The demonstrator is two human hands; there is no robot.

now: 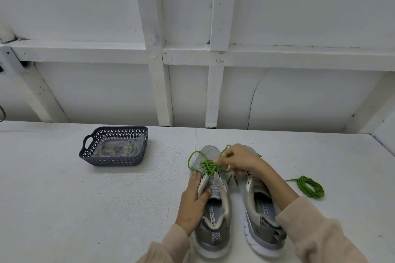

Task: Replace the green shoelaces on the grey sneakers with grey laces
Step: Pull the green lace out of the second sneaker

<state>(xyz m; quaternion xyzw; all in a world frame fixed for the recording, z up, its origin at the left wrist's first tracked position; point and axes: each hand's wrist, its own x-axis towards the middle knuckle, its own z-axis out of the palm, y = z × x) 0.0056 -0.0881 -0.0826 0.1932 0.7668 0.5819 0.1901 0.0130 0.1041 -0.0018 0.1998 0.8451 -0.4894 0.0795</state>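
Step in hand: we judge that we are drawing the bright green round cord lace point(208, 165) out of the laced grey mesh sneaker point(215, 226), crossing by crossing.
Left hand point(192, 196): it grips the laced grey mesh sneaker at its eyelet panel, thumb over the tongue and fingers on the outer side.
Right hand point(237, 159): its fingers are curled over the toe-end crossings and seem to pinch one green strand.
Lace position: only the crossings nearest the toe are threaded, and a loop hangs off the shoe's outer side.
Second grey mesh sneaker point(263, 203): it stands just right of the laced one, and the eyelets we can see are bare.
Loose coil of green cord lace point(310, 187): it lies on the white table point(64, 209), further right of the laced sneaker.
Grey laces in a clear bag point(119, 147): they sit in the dark perforated plastic basket point(113, 160), well to the left and beyond the toe.
Doing it well: we pin the shoe down, lift one crossing at a time, and pull along the eyelet's line.
Risk: tugging the slack loop could tighten the tangle.
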